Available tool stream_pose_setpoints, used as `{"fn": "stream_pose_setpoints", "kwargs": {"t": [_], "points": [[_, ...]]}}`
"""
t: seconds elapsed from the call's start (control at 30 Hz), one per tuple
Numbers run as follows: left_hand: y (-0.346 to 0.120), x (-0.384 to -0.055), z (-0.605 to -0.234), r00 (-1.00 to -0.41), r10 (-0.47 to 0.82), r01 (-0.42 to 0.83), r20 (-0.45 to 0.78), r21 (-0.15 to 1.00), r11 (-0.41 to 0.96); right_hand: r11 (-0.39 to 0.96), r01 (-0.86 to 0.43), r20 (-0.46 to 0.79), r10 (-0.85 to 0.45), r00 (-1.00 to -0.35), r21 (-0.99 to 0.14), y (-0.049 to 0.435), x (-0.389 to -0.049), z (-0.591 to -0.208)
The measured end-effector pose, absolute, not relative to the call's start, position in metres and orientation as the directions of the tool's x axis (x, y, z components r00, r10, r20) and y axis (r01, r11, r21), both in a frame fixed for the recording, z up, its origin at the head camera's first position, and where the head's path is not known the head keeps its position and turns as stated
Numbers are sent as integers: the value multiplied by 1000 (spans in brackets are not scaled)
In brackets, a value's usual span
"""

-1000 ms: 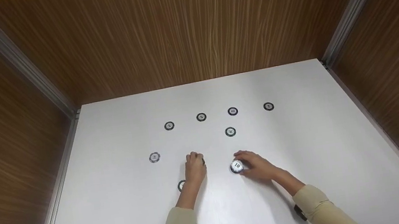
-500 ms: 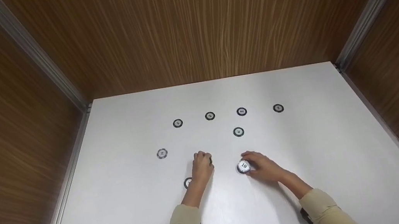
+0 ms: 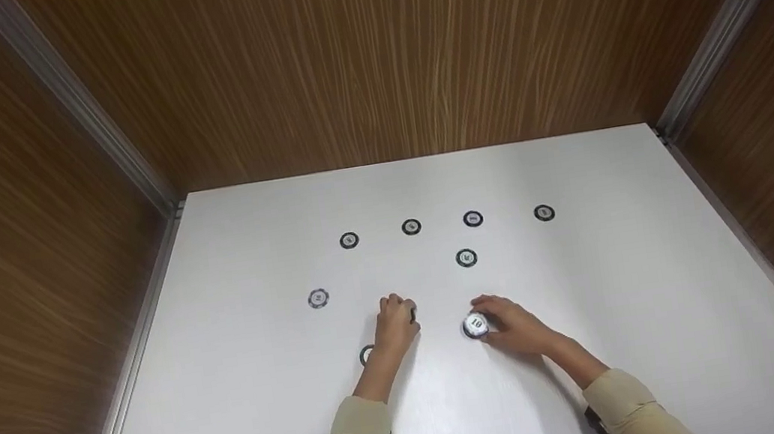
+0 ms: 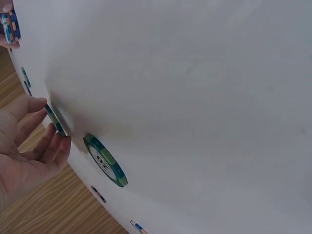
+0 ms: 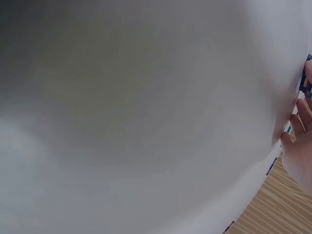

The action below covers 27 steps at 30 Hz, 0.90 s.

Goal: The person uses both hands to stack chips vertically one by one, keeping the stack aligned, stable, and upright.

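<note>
My left hand [image 3: 396,325] pinches a green-edged poker chip [image 4: 55,121] between thumb and fingertips, just over the white table. Under the left wrist in the head view, a second green poker chip [image 4: 105,160] lies flat, partly covered there by the arm. To the right, my right hand [image 3: 516,327] grips a short stack of poker chips [image 3: 475,324] by its sides, the top one white and marked 10. In the right wrist view that stack [image 5: 305,80] shows only at the right edge, with multicoloured rims.
Behind the hands a row of dark-rimmed chips [image 3: 411,226] lies spread out. One chip [image 3: 466,257] sits nearer, beyond the right hand, and a paler one [image 3: 318,298] lies left of the left hand. Wood-grain panels [image 3: 364,54] enclose the white table [image 3: 244,388].
The head view has shifted, so everything appears slightly further right. Both hands keep their holds and stay nearly in place on the table.
</note>
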<state>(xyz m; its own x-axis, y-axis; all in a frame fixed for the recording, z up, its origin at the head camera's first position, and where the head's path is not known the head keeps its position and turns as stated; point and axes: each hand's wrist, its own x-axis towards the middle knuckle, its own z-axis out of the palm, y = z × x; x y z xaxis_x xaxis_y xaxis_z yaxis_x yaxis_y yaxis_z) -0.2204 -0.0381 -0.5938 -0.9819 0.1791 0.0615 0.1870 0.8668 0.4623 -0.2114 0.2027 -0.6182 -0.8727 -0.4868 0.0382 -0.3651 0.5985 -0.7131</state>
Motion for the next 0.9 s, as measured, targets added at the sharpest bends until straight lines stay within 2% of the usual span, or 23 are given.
{"fn": "stream_pose_setpoints", "kwargs": {"t": [0.23,0.53,0.9], "points": [[-37,-224,-603,-979,177,204,102,498,843,617,-381,51,-483,-874,-688,198,-211,-617],[-33,-220,-587,-980,180,197,83,502,842,650,-331,43,-418,-908,-684,187,-213,-614],[-25,-220,-581,-977,200,211,76,509,835,650,-372,92,-422,-902,-663,176,-222,-617]]}}
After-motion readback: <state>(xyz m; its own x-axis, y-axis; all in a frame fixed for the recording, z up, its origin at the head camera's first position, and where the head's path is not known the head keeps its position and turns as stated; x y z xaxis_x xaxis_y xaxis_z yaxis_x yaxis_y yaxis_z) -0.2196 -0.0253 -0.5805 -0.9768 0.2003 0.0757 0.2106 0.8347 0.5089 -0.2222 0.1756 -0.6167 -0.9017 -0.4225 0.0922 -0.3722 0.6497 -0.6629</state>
